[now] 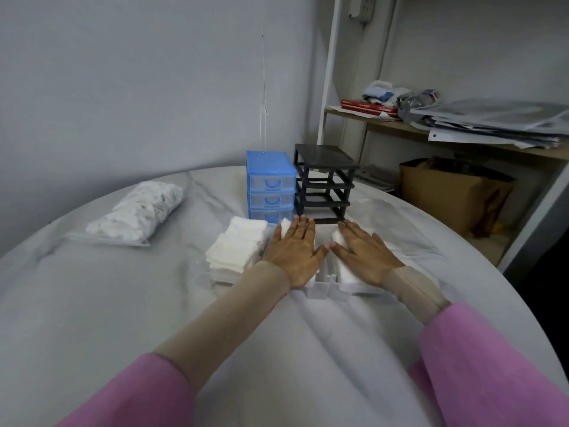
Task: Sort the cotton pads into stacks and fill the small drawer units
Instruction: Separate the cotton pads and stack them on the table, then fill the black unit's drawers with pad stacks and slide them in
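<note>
My left hand and my right hand lie flat, fingers straight, pressing down on white cotton pads packed in a clear plastic drawer on the table. Left of the drawer lies a loose heap of square white pads. Behind my hands stand a blue drawer unit with three clear drawers in place and a black drawer frame whose slots stand without drawers.
A clear bag of white cotton pieces lies at the far left of the round table covered in white cloth. To the right are a shelf with papers and a brown cardboard box.
</note>
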Action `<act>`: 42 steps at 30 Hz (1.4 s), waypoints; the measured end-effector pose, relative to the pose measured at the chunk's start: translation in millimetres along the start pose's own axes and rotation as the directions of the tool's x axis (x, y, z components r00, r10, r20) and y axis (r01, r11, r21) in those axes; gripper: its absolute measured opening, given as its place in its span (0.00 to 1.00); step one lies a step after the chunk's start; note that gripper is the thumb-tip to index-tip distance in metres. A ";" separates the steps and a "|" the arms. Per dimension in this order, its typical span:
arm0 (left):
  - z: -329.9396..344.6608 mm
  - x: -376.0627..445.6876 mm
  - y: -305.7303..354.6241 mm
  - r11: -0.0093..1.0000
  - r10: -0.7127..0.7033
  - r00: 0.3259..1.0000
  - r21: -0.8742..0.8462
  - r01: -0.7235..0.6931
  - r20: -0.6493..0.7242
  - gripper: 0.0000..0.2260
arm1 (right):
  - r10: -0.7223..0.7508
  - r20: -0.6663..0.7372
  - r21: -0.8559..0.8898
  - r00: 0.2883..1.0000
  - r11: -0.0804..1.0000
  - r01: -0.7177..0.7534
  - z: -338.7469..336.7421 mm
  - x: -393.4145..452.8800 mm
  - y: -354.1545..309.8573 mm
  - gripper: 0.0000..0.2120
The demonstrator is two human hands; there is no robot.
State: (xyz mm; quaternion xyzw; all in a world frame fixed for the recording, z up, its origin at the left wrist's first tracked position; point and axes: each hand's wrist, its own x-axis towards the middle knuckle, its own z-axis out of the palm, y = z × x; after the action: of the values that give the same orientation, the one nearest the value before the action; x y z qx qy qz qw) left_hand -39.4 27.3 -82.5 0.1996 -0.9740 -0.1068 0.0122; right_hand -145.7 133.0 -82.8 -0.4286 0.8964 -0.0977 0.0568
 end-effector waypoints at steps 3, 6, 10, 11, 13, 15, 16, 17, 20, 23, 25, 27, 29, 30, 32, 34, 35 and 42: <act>-0.2 0.3 0.7 1.000 -0.013 0.999 0.011 0.012 0.039 0.29 | -0.005 -0.004 -0.007 1.000 1.000 0.004 1.9 -3.9 1.1 0.27; 1.1 1.1 -0.2 0.999 -0.023 0.998 0.038 0.021 0.052 0.30 | -0.021 -0.005 -0.016 1.000 1.000 0.021 0.9 -2.7 0.8 0.27; 1.5 0.6 -5.0 0.998 -0.039 0.998 0.057 0.036 0.041 0.29 | -0.037 -0.064 0.019 0.997 0.999 0.039 -8.8 6.4 2.5 0.27; 0.9 -0.4 -7.0 0.998 -0.043 0.998 0.053 0.041 0.038 0.29 | -0.049 -0.083 0.031 0.995 0.998 0.051 -12.6 9.9 2.4 0.27; -0.5 -3.5 -12.1 0.998 -0.050 0.998 0.045 0.049 0.031 0.28 | -0.075 -0.118 0.043 0.990 0.996 0.080 -19.4 19.3 -0.1 0.27; -1.8 -6.6 -18.1 0.998 -0.057 0.998 0.038 0.056 0.026 0.28 | -0.098 -0.153 0.030 0.983 0.994 0.104 -24.7 31.2 -4.0 0.28; -2.7 -8.1 -21.2 0.998 -0.061 0.998 0.036 0.060 0.024 0.28 | -0.111 -0.171 0.014 0.979 0.993 0.115 -26.5 37.6 -6.3 0.29; -3.4 -9.6 -24.2 0.997 -0.065 0.998 0.035 0.064 0.025 0.28 | -0.123 -0.186 0.001 0.975 0.992 0.126 -28.2 43.6 -8.2 0.30; -5.2 -13.5 -32.0 0.997 -0.068 0.997 0.034 0.068 0.026 0.28 | -0.136 -0.189 -0.018 0.973 0.991 0.135 -31.5 58.2 -15.3 0.32; -6.7 -16.2 -39.6 0.996 -0.077 0.997 0.043 0.076 0.019 0.28 | -0.117 -0.165 -0.048 0.979 0.993 0.111 -31.1 66.5 -20.4 0.34; -8.3 -18.1 -44.8 0.995 -0.085 0.996 0.051 0.084 0.017 0.28 | -0.100 -0.170 -0.056 0.980 0.994 0.092 -30.2 68.4 -22.1 0.35; -10.1 -20.8 -49.8 0.995 -0.091 0.996 0.050 0.090 0.017 0.28 | -0.109 -0.218 -0.059 0.970 0.993 0.098 -29.9 67.2 -22.7 0.32; -11.6 -22.7 -54.2 0.994 -0.102 0.995 0.049 0.102 0.011 0.28 | -0.134 -0.260 -0.068 0.956 0.990 0.120 -30.3 64.1 -22.9 0.28; -12.0 -23.3 -55.9 0.993 -0.107 0.994 0.049 0.107 0.009 0.28 | -0.143 -0.270 -0.068 0.952 0.989 0.129 -30.6 62.5 -22.6 0.26; -13.0 -23.9 -58.1 0.992 -0.115 0.993 0.049 0.115 0.008 0.28 | -0.153 -0.278 -0.048 0.948 0.988 0.145 -31.2 59.6 -21.3 0.25; -14.1 -23.8 -58.8 0.992 -0.121 0.993 0.049 0.120 0.013 0.28 | -0.164 -0.288 -0.038 0.944 0.986 0.160 -32.2 56.5 -20.2 0.24; -14.8 -23.5 -58.7 0.991 -0.122 0.992 0.057 0.121 0.017 0.28 | -0.169 -0.292 -0.050 0.941 0.986 0.162 -32.8 54.9 -20.3 0.23; -13.5 -22.8 -59.8 0.987 -0.133 0.991 0.087 0.133 -0.001 0.28 | -0.202 -0.327 -0.136 0.923 0.977 0.165 -28.3 38.7 -36.1 0.21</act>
State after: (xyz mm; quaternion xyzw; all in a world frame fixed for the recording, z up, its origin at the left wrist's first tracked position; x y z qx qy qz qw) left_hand 5.5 -20.2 -81.7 0.2640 -0.9623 -0.0653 -0.0060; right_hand -147.9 84.2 -47.8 -0.4898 0.8526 -0.1273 -0.1303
